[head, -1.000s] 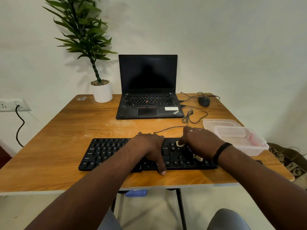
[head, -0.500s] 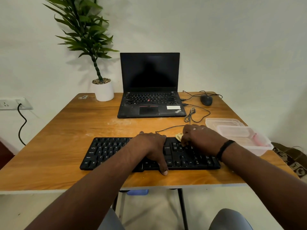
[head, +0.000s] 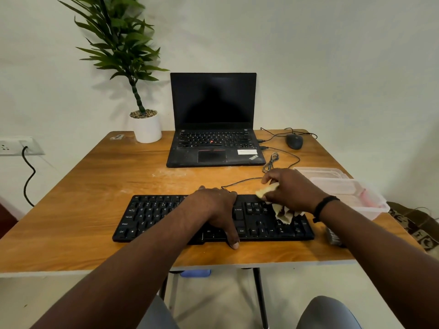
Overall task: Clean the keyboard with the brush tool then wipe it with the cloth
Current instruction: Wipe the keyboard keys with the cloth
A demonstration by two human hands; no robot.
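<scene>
On keyboard (head: 166, 217): left hand (head: 216, 207) flat, fingers straight; right hand (head: 292, 191) grips cloth (head: 282, 213).

Laptop (head: 213, 129) behind keyboard (head: 166, 217).

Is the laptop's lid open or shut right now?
Open. The laptop has its dark screen standing upright behind its exposed keys and trackpad.

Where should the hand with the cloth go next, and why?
Probably a short wipe leftward along the keys. The right hand grips the cloth over the right end of the keyboard, at its far edge, while the left hand presses the middle to steady it. The left-side keys lie uncovered, so they likely need wiping next.
</scene>
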